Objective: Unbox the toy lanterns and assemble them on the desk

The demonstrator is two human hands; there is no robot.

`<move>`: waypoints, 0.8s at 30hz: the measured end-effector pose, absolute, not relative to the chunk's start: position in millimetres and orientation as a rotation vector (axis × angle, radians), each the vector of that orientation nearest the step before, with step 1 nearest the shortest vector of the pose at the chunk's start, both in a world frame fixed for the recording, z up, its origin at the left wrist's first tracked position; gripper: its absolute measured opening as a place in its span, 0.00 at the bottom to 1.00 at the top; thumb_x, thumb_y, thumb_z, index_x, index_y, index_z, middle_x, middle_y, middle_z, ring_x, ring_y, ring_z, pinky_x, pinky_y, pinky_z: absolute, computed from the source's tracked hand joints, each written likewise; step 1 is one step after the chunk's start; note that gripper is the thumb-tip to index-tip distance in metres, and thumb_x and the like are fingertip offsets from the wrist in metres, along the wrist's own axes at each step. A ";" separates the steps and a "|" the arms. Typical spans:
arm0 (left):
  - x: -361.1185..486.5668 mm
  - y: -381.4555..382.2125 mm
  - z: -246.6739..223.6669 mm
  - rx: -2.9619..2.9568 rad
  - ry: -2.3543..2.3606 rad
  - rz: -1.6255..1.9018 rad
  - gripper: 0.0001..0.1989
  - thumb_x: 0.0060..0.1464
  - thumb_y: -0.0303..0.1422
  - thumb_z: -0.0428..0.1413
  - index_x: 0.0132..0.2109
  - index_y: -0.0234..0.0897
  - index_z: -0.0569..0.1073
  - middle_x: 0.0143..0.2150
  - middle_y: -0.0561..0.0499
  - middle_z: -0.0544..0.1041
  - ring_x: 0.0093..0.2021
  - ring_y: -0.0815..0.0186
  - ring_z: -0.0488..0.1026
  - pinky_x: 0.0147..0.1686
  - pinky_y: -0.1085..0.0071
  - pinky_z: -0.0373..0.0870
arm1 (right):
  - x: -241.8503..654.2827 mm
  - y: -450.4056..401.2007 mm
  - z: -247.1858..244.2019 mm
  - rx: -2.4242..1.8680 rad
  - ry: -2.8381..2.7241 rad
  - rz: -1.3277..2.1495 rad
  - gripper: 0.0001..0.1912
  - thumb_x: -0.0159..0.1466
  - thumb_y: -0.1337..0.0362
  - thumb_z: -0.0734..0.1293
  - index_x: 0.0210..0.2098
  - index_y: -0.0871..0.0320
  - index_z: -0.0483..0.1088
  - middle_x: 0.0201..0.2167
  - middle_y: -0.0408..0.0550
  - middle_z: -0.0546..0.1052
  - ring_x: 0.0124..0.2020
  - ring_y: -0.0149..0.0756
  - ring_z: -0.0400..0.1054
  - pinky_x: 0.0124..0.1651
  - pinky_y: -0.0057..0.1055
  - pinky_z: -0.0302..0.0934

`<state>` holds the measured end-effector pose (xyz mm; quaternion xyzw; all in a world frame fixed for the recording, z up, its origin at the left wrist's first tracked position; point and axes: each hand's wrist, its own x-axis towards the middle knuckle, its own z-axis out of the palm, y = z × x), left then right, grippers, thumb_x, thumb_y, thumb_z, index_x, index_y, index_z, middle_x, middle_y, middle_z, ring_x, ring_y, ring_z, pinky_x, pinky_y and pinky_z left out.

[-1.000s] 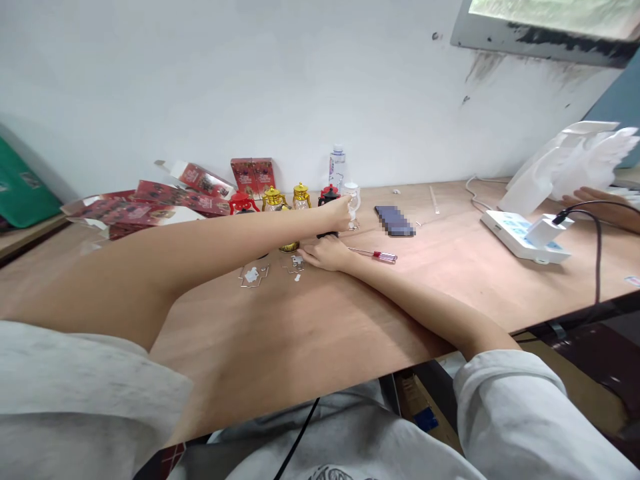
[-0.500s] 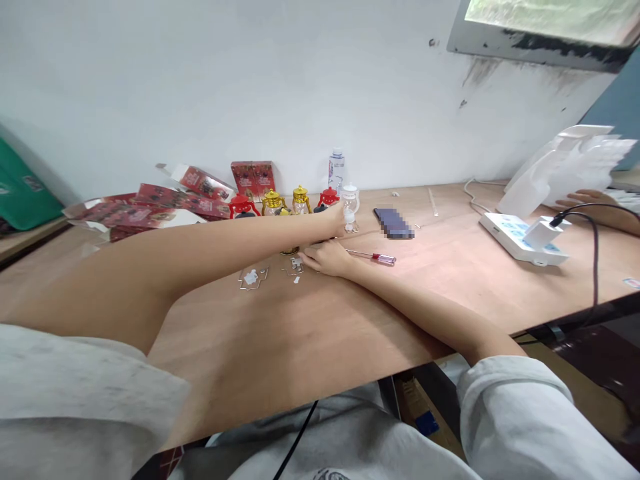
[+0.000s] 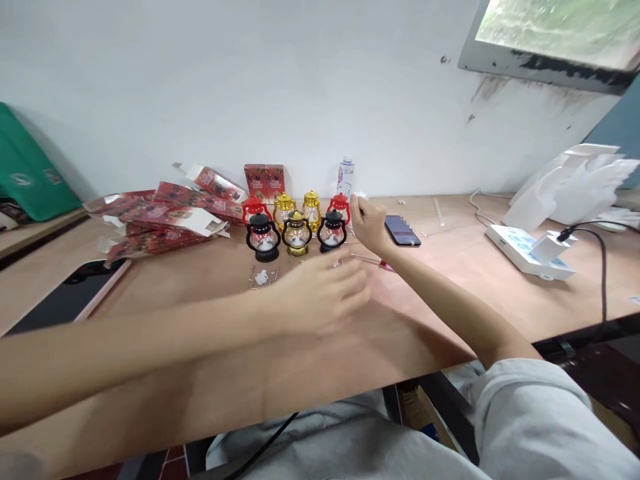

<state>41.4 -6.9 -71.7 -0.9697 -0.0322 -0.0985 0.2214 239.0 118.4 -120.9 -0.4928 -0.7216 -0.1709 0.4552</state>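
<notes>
My left hand (image 3: 325, 293) hovers over the near part of the table, smeared by motion, its fingers stretched out with nothing seen in them. Farther back, my right hand (image 3: 369, 223) is closed around a small white lantern (image 3: 361, 195); only a bit of its white top shows past the fingers. To the left of that hand stand small lanterns in two rows: a black one (image 3: 333, 231), a bronze one (image 3: 297, 235) and another black one (image 3: 263, 239) in front, red and gold ones behind. A screwdriver (image 3: 384, 265) lies below my right wrist, partly covered by the forearm.
Red printed boxes (image 3: 165, 217) are heaped at the left, near a tablet (image 3: 70, 293). Metal wire and white scraps (image 3: 262, 277) lie before the lanterns. A bottle (image 3: 345, 177) stands by the wall. A phone (image 3: 401, 231) and a power strip (image 3: 530, 252) are on the right.
My left hand has drawn back from the white lantern toward me. My right hand has risen and moved away to that lantern. The front lanterns have come into view.
</notes>
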 end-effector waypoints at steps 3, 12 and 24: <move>20.2 -8.2 -119.7 -3.000 -0.136 -0.221 0.22 0.59 0.43 0.50 0.55 0.34 0.68 0.55 0.41 0.72 0.56 0.53 0.68 0.60 0.53 0.58 | 228.5 134.4 -88.1 -1.375 -1.684 -0.505 0.20 0.69 0.61 0.52 0.26 0.59 0.68 0.20 0.45 0.69 0.23 0.31 0.61 0.30 0.28 0.48; 9.4 10.9 -158.7 -3.351 -0.567 -0.332 0.24 0.62 0.41 0.47 0.62 0.37 0.61 0.66 0.44 0.60 0.66 0.55 0.57 0.64 0.51 0.53 | 228.2 75.4 -59.5 -1.653 -2.443 -0.073 0.07 0.57 0.65 0.66 0.28 0.59 0.76 0.28 0.46 0.78 0.27 0.32 0.67 0.31 0.28 0.55; 11.5 9.4 -164.3 -3.308 -0.539 -0.456 0.21 0.59 0.38 0.51 0.58 0.35 0.67 0.63 0.42 0.64 0.63 0.54 0.61 0.63 0.52 0.56 | 239.3 32.1 -150.9 -1.855 -1.912 0.396 0.08 0.57 0.61 0.69 0.32 0.57 0.79 0.28 0.46 0.80 0.26 0.32 0.70 0.29 0.27 0.58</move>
